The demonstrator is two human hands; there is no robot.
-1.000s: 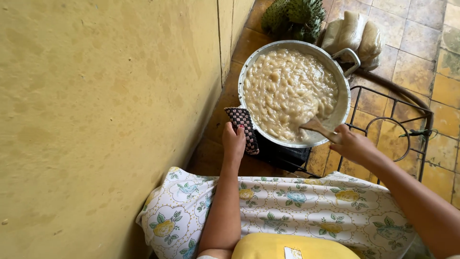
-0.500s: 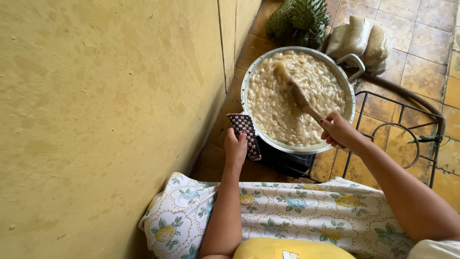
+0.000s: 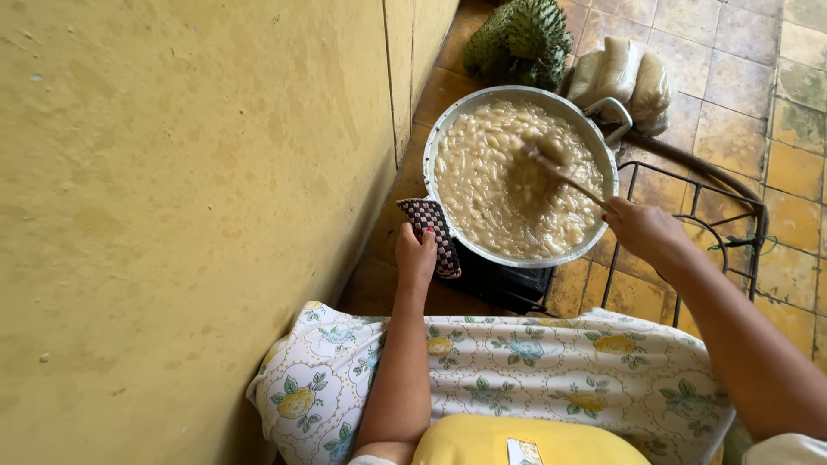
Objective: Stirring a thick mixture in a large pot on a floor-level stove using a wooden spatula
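A wide metal pot [image 3: 448, 129] full of pale, lumpy porridge-like food [image 3: 500, 185] sits on a low black burner on the floor. My left hand [image 3: 415, 256] grips a checkered pot holder [image 3: 438, 228] against the pot's near-left rim. My right hand [image 3: 644, 232] holds the handle of a wooden spoon [image 3: 564, 176], whose bowl is sunk in the food near the pot's far middle.
A yellow wall [image 3: 189, 215] runs close on the left. A spiky green fruit [image 3: 521, 39] and a pale bag of packets [image 3: 622, 79] lie beyond the pot. A black metal wire frame [image 3: 715, 228] stands right of the burner. Floral cloth [image 3: 517, 362] covers my lap.
My right hand has swept the spoon from the pot's near right edge through the food to its far middle. My left hand has stayed on the pot holder.
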